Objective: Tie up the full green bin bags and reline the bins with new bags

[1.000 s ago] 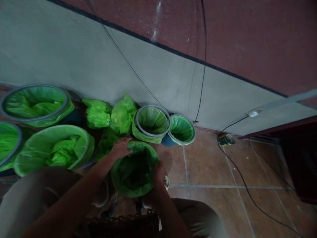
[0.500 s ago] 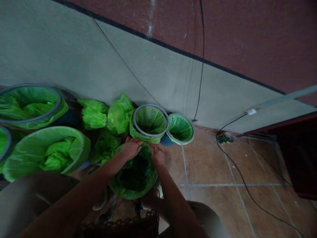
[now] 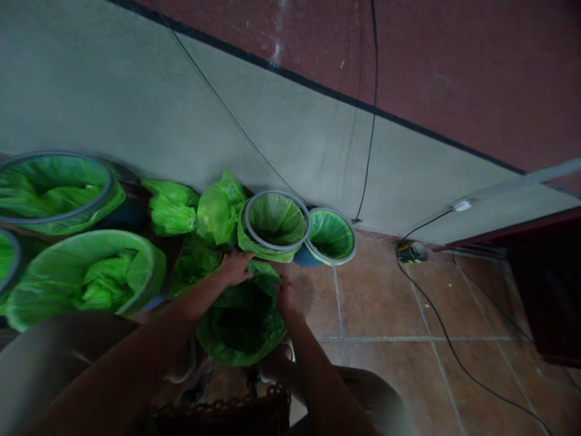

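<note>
In front of me, between my knees, stands a bin lined with a green trash bag (image 3: 242, 351), its inside dark. My left hand (image 3: 236, 269) is at the bag's far left edge, fingers and thumb closing on the plastic at the rim. On the right side of the rim, my right hand (image 3: 285, 297) grips the bag's edge, its fingers partly hidden. Just beyond my hands are a grey-rimmed bin with a green liner (image 3: 276, 221) and a smaller blue lined bin (image 3: 331, 236).
Knotted green bags (image 3: 172, 207) lie against the grey wall (image 3: 136, 103). To the left, larger lined bins (image 3: 154, 260) hold crumpled green plastic. A black cable (image 3: 454, 351) crosses the tiled floor (image 3: 376, 303) near a small can (image 3: 412, 252); dark furniture (image 3: 544, 290) stands right.
My left hand has shifted slightly left along the rim, and my right hand has moved a little down and toward me. The bag's far edge now shows more between them.
</note>
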The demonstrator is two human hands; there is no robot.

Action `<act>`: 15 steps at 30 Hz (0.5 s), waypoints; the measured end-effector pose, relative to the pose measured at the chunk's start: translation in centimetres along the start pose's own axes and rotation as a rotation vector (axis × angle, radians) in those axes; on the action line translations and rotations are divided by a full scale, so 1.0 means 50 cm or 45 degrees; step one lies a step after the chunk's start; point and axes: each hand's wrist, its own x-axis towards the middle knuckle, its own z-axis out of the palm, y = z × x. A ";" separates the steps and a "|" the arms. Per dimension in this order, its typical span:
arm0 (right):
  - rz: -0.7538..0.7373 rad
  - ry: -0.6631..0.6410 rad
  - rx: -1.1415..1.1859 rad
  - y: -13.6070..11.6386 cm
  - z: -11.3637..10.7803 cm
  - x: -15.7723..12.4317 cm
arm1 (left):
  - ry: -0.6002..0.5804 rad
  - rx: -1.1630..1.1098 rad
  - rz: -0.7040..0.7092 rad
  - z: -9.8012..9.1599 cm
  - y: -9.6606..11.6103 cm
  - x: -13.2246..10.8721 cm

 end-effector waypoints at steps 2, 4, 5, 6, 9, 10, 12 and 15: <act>-0.001 0.061 0.025 -0.004 -0.010 -0.001 | 0.112 -0.099 -0.119 -0.019 -0.015 -0.020; -0.077 0.137 0.044 -0.016 -0.021 0.007 | 0.238 -0.202 -0.313 -0.032 -0.037 -0.040; -0.130 0.157 0.047 -0.025 -0.027 0.015 | 0.274 -0.235 -0.422 -0.035 -0.049 -0.049; -0.179 0.156 0.043 -0.035 -0.031 0.024 | 0.271 -0.246 -0.517 -0.036 -0.059 -0.057; -0.219 0.017 -0.026 -0.064 -0.036 0.051 | 0.122 -0.217 -0.598 -0.020 -0.076 -0.076; -0.198 -0.053 -0.066 -0.069 -0.036 0.056 | 0.071 -0.210 -0.565 -0.010 -0.076 -0.081; -0.129 -0.164 -0.143 -0.072 -0.034 0.054 | 0.023 -0.205 -0.503 0.013 -0.070 -0.090; -0.002 -0.169 -0.126 -0.057 -0.030 0.023 | -0.009 -0.194 -0.474 0.042 -0.059 -0.101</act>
